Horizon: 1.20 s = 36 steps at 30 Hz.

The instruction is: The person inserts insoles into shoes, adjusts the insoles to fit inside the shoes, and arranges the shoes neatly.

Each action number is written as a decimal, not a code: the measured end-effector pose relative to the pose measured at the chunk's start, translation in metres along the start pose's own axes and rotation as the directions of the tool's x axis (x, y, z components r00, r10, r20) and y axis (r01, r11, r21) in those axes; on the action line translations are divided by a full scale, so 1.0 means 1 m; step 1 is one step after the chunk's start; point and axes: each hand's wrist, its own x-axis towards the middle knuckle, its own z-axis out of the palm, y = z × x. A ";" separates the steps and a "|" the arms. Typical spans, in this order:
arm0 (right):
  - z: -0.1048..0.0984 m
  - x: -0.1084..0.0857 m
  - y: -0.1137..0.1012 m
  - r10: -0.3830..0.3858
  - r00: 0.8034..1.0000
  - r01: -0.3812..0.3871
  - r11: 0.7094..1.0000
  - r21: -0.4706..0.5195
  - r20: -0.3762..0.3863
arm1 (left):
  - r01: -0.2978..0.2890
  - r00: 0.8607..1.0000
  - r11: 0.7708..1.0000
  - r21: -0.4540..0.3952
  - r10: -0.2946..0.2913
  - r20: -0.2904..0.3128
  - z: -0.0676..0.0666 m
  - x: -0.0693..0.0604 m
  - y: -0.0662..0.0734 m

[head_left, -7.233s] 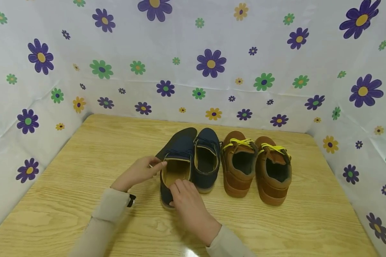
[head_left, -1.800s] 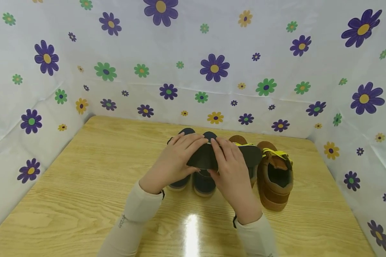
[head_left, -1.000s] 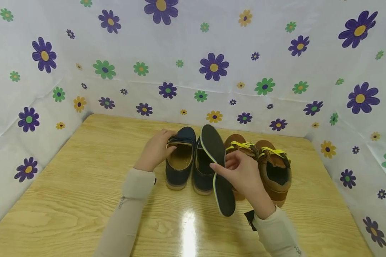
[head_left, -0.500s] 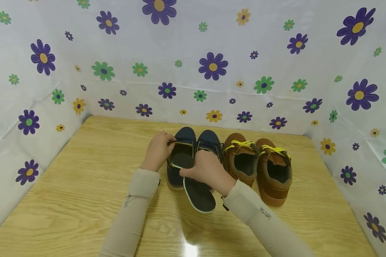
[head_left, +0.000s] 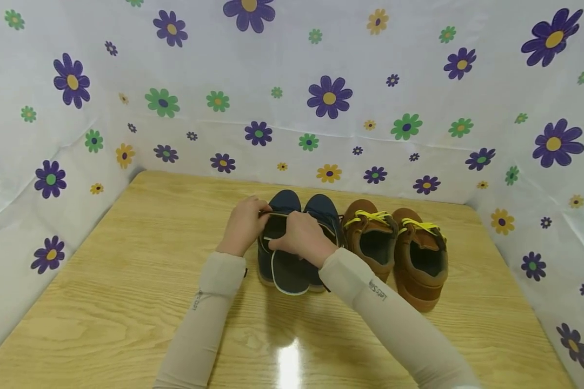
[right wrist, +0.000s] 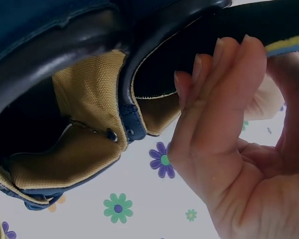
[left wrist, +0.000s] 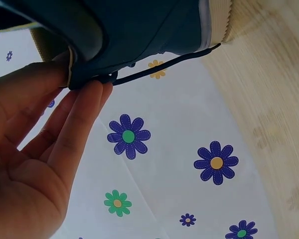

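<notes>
A pair of navy shoes stands mid-table, heels toward me. At the left navy shoe (head_left: pixel 286 200), my left hand (head_left: pixel 245 224) pinches the opening's edge near the laces; the left wrist view shows thumb and fingertips of the left hand (left wrist: pixel 40 144) on that edge. My right hand (head_left: pixel 304 237) grips a dark insole (head_left: pixel 289 274) between thumb and fingers. Its front part is inside the left shoe; the heel end sticks out over the shoe's back, tilted. In the right wrist view the insole (right wrist: pixel 274 22) shows a yellow and blue edge. The right navy shoe (head_left: pixel 319 205) is partly hidden behind the right hand.
Two brown shoes with yellow laces, the nearer brown shoe (head_left: pixel 370 240) and the outer brown shoe (head_left: pixel 422 256), stand close to the right of the navy pair. A white flowered cloth (head_left: pixel 199 70) walls the wooden table (head_left: pixel 126 281) at the back and sides.
Both hands held the insole; then the left hand moved to the left shoe's edge. The right hand swung the insole left and pushed it forward, deeper into that shoe.
</notes>
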 end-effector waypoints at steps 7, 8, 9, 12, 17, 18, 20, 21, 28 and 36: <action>0.002 0.010 -0.002 0.019 1.000 -0.019 1.000 -0.019 0.007 | 0.022 1.000 1.000 -0.001 -0.022 0.010 0.000 0.001 0.001; 0.003 0.011 -0.003 0.019 1.000 -0.019 1.000 -0.024 0.009 | 0.025 1.000 1.000 -0.001 -0.025 0.011 0.000 0.001 0.001; 0.004 0.012 -0.003 0.021 1.000 -0.020 0.999 -0.031 0.011 | 0.026 1.000 1.000 -0.002 -0.026 0.011 0.000 0.001 0.002; 0.006 0.016 -0.005 0.014 1.000 -0.014 0.998 -0.061 0.005 | 0.025 1.000 1.000 -0.004 -0.025 0.012 0.000 0.000 0.002; 0.010 0.023 -0.009 -0.002 1.000 -0.001 0.995 -0.105 -0.030 | 0.022 1.000 1.000 -0.012 -0.022 0.008 0.000 0.000 0.002; 0.010 0.024 -0.010 -0.005 0.999 0.001 0.994 -0.109 -0.036 | 0.021 1.000 1.000 -0.014 -0.021 0.006 0.000 -0.001 0.002; 0.011 0.026 -0.012 -0.007 0.999 0.002 0.993 -0.118 -0.045 | 0.017 1.000 1.000 -0.013 -0.017 -0.001 0.000 0.000 0.001; 0.011 0.027 -0.013 -0.008 0.999 0.002 0.992 -0.126 -0.048 | 0.015 1.000 1.000 -0.011 -0.015 -0.004 0.000 0.000 0.000; 0.015 0.032 -0.015 0.040 0.996 -0.052 0.984 -0.170 -0.075 | 0.015 1.000 1.000 0.002 -0.015 0.007 0.000 -0.001 0.002; 0.024 0.027 -0.023 -0.013 0.993 -0.020 0.964 -0.266 -0.120 | 0.020 1.000 1.000 -0.007 -0.020 0.006 0.000 -0.001 0.002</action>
